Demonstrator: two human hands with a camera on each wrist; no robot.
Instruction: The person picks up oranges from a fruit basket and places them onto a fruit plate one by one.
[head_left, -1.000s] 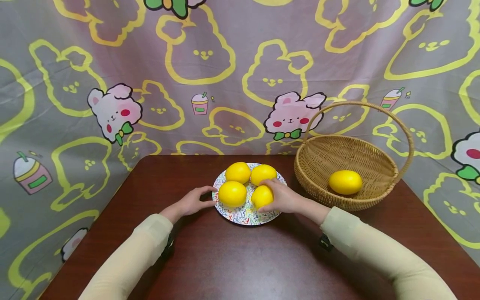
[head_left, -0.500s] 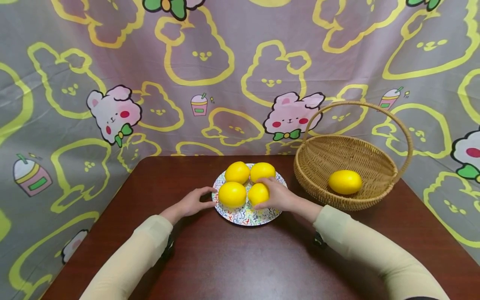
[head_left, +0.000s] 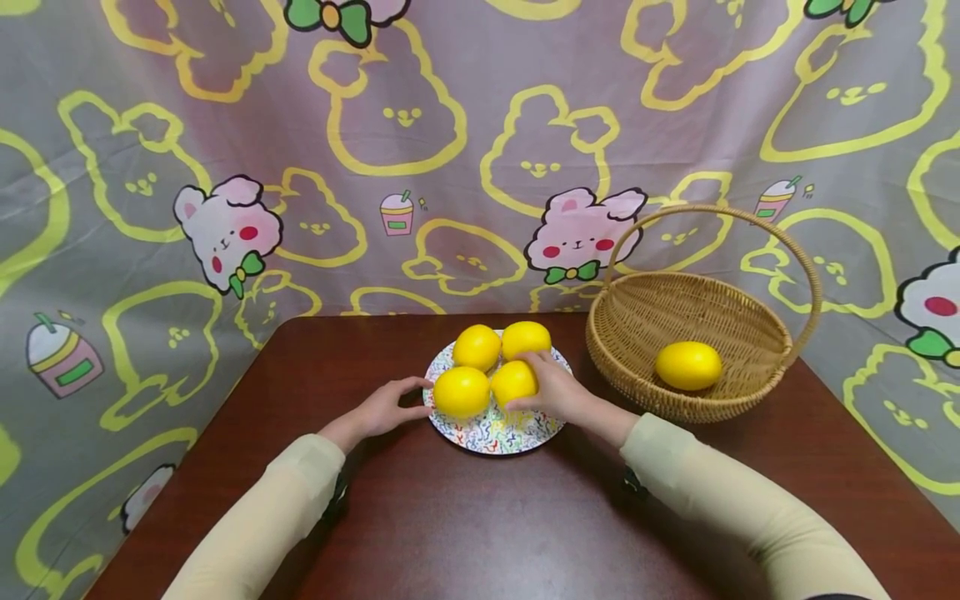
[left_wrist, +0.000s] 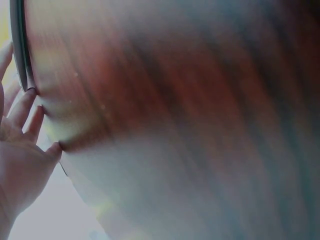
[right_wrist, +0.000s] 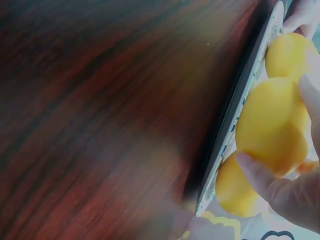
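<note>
In the head view my right hand [head_left: 553,390] holds a lemon [head_left: 513,384] by its right side, at the front right of a round patterned plate [head_left: 491,437]. In the right wrist view, thumb and fingers spread across that lemon [right_wrist: 270,120], which sits close over the plate. Beside it lies the front-left lemon [head_left: 461,393]. Behind them on the plate are two more, a back-left lemon [head_left: 477,348] and a back-right lemon [head_left: 526,338]. My left hand [head_left: 382,408] is at the plate's left rim, thumb and fingers apart, fingertips right at the edge [left_wrist: 21,55].
A wicker basket [head_left: 637,321] with a tall arched handle stands on the right, one lemon [head_left: 688,365] inside. The dark brown table [head_left: 465,525] ends at a cartoon-printed curtain [head_left: 442,108], which also hangs along both sides.
My right hand has shifted slightly left with its lemon, closer to the front-left lemon. The left hand stays at the plate's rim.
</note>
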